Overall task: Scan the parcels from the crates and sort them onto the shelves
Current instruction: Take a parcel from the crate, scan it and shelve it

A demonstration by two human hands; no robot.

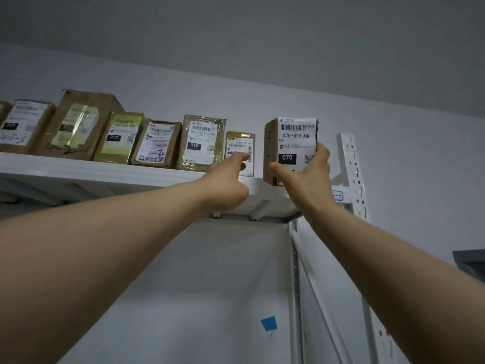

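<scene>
Forearms (105,258) reach up to the top shelf (105,170). Right hand (307,177) grips the 070 parcel (291,145) upright at the shelf's right end, thumb on one edge and fingers round the other. Left hand (228,177) holds nothing; its outstretched fingers press the small parcel (240,148) alongside. Shelving is the step in hand. Next, I judge, 070 slides back between small parcel and post (351,174), label outward.

Seven shelved parcels (202,143) line one shelf (105,169), plus one held parcel (291,137), eight in all. Two hands: left hand (228,179), right hand (309,174).
</scene>
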